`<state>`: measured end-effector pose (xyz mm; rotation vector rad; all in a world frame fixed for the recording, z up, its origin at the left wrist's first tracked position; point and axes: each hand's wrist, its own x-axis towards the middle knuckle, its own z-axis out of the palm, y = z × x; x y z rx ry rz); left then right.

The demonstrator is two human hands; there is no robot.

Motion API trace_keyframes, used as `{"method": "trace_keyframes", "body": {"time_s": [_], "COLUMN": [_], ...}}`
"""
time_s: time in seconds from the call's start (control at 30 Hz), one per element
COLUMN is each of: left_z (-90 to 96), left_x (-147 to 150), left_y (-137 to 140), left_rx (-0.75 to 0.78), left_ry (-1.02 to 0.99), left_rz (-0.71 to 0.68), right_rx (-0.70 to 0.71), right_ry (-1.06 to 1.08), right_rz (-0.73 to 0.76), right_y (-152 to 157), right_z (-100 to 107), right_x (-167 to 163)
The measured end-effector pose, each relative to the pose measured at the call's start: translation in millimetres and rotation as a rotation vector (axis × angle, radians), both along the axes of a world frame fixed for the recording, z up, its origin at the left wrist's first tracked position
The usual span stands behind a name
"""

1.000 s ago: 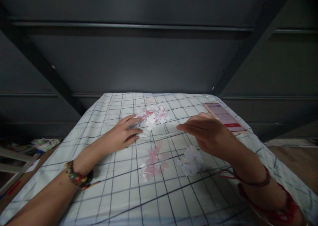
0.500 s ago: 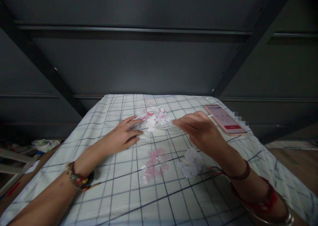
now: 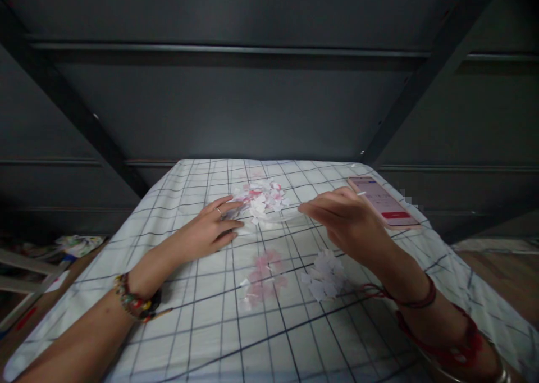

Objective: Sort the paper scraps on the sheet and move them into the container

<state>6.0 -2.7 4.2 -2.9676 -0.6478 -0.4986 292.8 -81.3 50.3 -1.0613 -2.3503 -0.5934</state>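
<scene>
Left hand (image 3: 206, 226) is lying fingers-spread; right hand (image 3: 349, 220) is pinching a pale stick (image 3: 361, 193); a jerk could be scattering twelve-o'clock scraps (image 3: 261, 200).

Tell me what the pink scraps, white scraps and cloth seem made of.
Pink scraps: likely thin plastic film, smooth and slightly glossy; they look see-through, with small glints.
White scraps: probably paper, matte; they look mostly opaque, with angular edges.
Cloth: apparently fabric, dull; it wrinkles and drapes along the sides, though a coated sheet remains possible.
</scene>
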Motion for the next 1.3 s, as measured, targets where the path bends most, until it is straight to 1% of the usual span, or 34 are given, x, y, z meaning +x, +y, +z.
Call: {"method": "trace_keyframes", "body": {"time_s": [0.13,0.2,0.27,0.37,0.5,0.6,0.73,0.87,1.0,1.3], "left_z": [0.6,0.7,0.7,1.0,1.4,0.7,0.0,2.1,2.6,-7.3], "left_x": [0.2,0.6,0.9,0.9,0.9,0.8,0.1,1.4,8.4,20.6], "left_y": [-0.3,-0.2,0.0,0.0,-1.0,-1.0,-0.2,-2.1,-7.1,-13.6], "left_rx": [0.004,-0.003,-0.013,-0.029,-0.043,-0.033,-0.014,-0.018,-0.040,-0.132], "left_ry": [0.000,0.000,-0.001,-0.007,-0.003,-0.008,-0.009,-0.003,0.024,0.086], "left_rz": [-0.008,-0.006,-0.003,0.005,0.014,0.015,0.004,-0.001,0.030,0.124], "right_rx": [0.060,0.051,0.010,-0.031,-0.017,0.012,0.014,0.013,0.008,-0.017], "right_ry": [0.034,0.035,0.023,0.008,-0.008,-0.013,-0.008,-0.003,-0.020,-0.003], "right_rz": [0.006,0.021,0.028,0.004,-0.035,-0.024,-0.006,-0.039,-0.062,-0.061], "right_y": [-1.4,-0.4,0.6,0.9,-0.3,-0.9,-0.9,-0.4,-0.7,0.3], "right_z": [2.3,1.5,0.3,-0.3,2.0,3.3,3.4,3.6,4.1,4.7], "right_x": [1.3,-1.2,-3.4,-2.0,3.9,3.8,1.4,4.9,8.4,3.1]}}
